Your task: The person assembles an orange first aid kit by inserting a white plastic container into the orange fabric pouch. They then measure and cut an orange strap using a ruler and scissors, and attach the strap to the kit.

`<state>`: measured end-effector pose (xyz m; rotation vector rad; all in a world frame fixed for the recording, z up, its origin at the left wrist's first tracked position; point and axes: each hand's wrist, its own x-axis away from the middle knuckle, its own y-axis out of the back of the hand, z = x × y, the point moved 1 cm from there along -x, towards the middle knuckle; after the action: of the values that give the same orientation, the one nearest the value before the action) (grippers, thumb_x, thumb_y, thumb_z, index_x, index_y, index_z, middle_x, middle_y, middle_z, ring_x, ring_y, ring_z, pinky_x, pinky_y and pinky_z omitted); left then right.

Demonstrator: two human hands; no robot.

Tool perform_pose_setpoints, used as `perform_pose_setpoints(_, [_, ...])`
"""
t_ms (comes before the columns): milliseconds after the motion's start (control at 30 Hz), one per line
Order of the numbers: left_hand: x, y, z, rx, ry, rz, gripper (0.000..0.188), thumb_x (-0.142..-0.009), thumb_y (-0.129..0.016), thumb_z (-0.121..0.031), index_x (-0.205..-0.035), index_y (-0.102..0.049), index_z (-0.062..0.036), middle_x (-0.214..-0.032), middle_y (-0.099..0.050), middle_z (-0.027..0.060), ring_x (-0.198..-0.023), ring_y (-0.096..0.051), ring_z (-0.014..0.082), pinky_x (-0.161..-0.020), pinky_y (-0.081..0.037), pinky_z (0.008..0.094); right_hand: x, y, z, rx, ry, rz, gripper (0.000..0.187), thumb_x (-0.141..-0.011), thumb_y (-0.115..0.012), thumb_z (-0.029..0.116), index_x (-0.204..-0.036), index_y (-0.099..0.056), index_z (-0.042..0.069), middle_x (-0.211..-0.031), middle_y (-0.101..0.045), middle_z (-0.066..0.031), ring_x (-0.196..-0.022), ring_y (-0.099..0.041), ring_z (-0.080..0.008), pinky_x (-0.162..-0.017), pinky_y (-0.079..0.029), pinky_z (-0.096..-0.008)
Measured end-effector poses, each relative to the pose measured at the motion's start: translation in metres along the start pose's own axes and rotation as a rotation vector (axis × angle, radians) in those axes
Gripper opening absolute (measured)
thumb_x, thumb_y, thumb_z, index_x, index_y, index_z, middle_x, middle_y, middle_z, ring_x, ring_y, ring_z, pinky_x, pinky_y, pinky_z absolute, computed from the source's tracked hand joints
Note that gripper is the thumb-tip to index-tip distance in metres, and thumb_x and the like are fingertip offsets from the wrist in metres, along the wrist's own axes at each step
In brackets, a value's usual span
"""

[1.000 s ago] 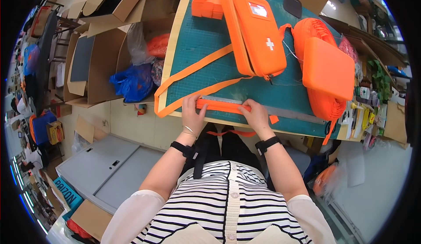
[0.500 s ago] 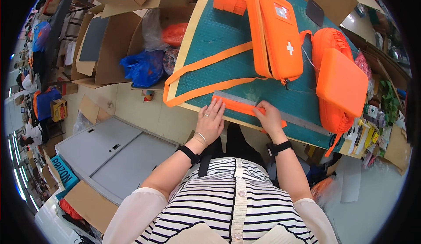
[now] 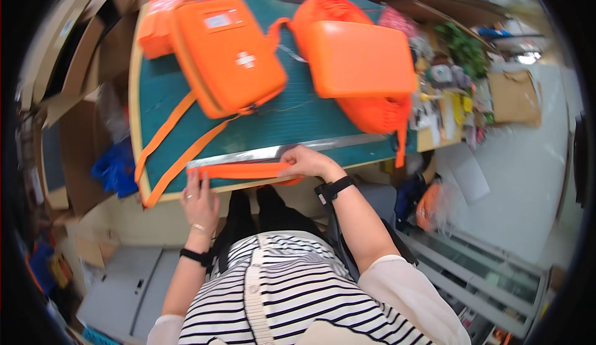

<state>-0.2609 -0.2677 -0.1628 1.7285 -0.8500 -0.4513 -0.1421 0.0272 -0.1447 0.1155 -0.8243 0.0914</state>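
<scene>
A folded orange strap (image 3: pixel 242 170) lies along the table's near edge, just in front of a long metal ruler (image 3: pixel 248 154). My left hand (image 3: pixel 200 202) rests with outstretched fingers on the strap's left end, by the ruler's end. My right hand (image 3: pixel 308 162) pinches the strap farther right, its fingers close to the ruler. The strap's loose end hangs below this hand at the edge. Beyond the ruler stands an orange zipped case (image 3: pixel 226 59) with a white cross, its orange carrying strap (image 3: pixel 171 121) trailing toward my left hand.
The green cutting mat (image 3: pixel 292 112) covers the table. An orange flat case (image 3: pixel 363 59) sits on a bulky orange bundle (image 3: pixel 379 115). Orange packets (image 3: pixel 164 19) are stacked at the far left. A grey cabinet (image 3: pixel 115 295) stands lower left, and cardboard boxes (image 3: pixel 81 152) line the left side.
The view has turned right, so the table's contents appear farther left. My right hand has shifted a little away from my left along the strap. The left fingers stay at its end.
</scene>
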Motion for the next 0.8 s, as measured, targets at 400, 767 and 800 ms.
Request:
perform_pose_setpoints(400, [-0.002, 0.001, -0.009, -0.118, -0.063, 0.040, 0.067, -0.079, -0.060, -0.013, -0.141, -0.035, -0.0047, -0.150, -0.025, 0.0147, -0.140, -0.022, 0.0289, -0.103, -0.026, 0.0427, 0.173, 0.136, -0.179, 0.043, -0.202, -0.803, 0.027, -0.071, -0.078, 0.022, -0.075, -0.062, 0.001, -0.066, -0.056, -0.0006, -0.064, -0.050, -0.0101, -0.061, -0.042, -0.0275])
perform_pose_setpoints(767, [-0.009, 0.007, -0.013, -0.092, -0.100, 0.041, 0.058, -0.079, -0.061, -0.008, -0.134, -0.043, -0.0018, -0.144, -0.034, 0.0170, -0.134, -0.031, 0.0341, -0.098, -0.035, 0.0419, 0.148, 0.151, -0.218, 0.187, -0.344, -1.205, 0.029, -0.071, -0.075, 0.038, -0.080, -0.065, 0.012, -0.075, -0.065, -0.0067, -0.083, -0.061, -0.0262, -0.081, -0.031, -0.0403])
perform_pose_setpoints(800, [-0.010, 0.007, -0.012, -0.080, -0.103, 0.026, 0.056, -0.079, -0.061, -0.007, -0.132, -0.045, -0.0013, -0.142, -0.037, 0.0174, -0.133, -0.033, 0.0346, -0.098, -0.036, 0.0412, 0.148, 0.151, -0.217, 0.194, -0.337, -1.209, 0.028, -0.070, -0.075, 0.037, -0.080, -0.065, 0.012, -0.076, -0.064, -0.0064, -0.084, -0.060, -0.0260, -0.081, -0.031, -0.0407])
